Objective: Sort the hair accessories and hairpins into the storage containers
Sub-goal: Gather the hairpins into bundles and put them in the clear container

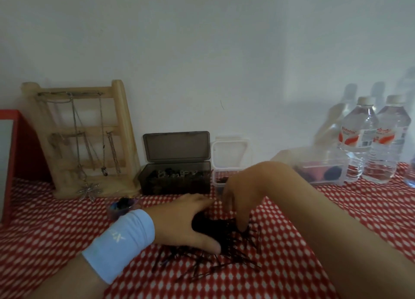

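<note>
dim hazy daylight, soft overall blur, wide-angle bending at edges, faint bottle [359,136] shadows on wall [202,40]

Back left: rack [89,141] leaning at the wall, mirror frame [13,163] to its left.
Back middle: lidded box [175,179], lid up, right of the rack; small tub [224,178] just beside it, farther right.
Back right: long tub [323,172], then 2 bottles [359,141].
Before the rack: cup [122,205] on the bench [56,220].
Front middle: hairpins [224,260] on the bench, between left hand [186,220] and right hand [235,195].
</note>
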### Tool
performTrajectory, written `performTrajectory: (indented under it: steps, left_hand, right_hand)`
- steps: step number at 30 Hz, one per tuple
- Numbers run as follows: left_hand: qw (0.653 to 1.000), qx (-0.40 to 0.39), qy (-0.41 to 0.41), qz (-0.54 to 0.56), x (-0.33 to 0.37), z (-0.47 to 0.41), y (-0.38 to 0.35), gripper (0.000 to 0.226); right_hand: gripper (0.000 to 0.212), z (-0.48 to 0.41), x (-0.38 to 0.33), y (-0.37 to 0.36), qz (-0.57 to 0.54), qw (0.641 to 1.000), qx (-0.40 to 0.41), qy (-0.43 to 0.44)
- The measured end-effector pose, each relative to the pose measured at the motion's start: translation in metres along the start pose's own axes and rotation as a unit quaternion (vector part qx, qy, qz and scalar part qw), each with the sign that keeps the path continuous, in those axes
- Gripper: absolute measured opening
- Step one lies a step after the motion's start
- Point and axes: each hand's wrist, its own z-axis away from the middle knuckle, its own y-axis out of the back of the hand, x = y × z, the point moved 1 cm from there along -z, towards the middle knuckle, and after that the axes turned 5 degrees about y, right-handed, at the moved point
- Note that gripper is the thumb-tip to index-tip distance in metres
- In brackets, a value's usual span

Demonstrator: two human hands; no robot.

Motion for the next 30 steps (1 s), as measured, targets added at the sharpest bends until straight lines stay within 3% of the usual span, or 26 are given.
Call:
performTrajectory:
  steps: [2,4,8,12,16,18,21,24,26,30]
  left_hand:
    - [0.998,-0.001,0.004,-0.069,0.001,0.001,-0.009,0.118]
    - [0.996,0.016,-0.001,-0.092,0.005,0.0,-0.013,0.119]
    - [0.997,0.054,-0.022,-0.051,0.007,-0.004,-0.01,0.086]
    - [0.997,0.064,-0.025,-0.039,-0.002,-0.001,-0.001,0.06]
    - [0.998,0.066,-0.002,0.024,0.003,0.001,-0.002,0.089]
    - [0.998,0.066,0.011,-0.013,0.014,0.001,-0.009,0.102]
    - [0.991,0.111,0.006,-0.068,0.023,-0.003,-0.021,0.085]
    - [0.99,0.136,-0.007,-0.041,0.016,-0.005,-0.019,0.063]
    - [0.992,0.126,-0.007,-0.028,0.011,-0.006,-0.015,0.053]
    - [0.994,0.113,-0.01,0.004,0.005,-0.004,-0.009,0.045]
  right_hand:
    - [0.074,0.005,-0.006,-0.003,0.04,0.997,-0.052,-0.038]
    - [0.074,0.007,-0.009,-0.007,0.066,0.994,-0.069,-0.058]
    - [0.066,-0.003,-0.007,-0.019,0.014,0.996,-0.055,-0.066]
    - [0.039,-0.008,0.006,-0.023,-0.106,0.994,0.002,-0.028]
    - [0.037,-0.004,0.007,-0.021,-0.161,0.986,0.054,0.004]
    - [0.04,-0.001,0.009,-0.019,-0.184,0.982,0.05,-0.011]
    - [0.036,0.006,0.011,-0.018,-0.143,0.986,-0.015,-0.083]
    - [0.03,0.008,0.006,-0.023,-0.082,0.989,-0.053,-0.115]
    - [0.03,0.006,0.004,-0.026,-0.075,0.99,-0.045,-0.107]
    - [0.05,-0.001,-0.002,-0.026,-0.13,0.991,0.001,-0.045]
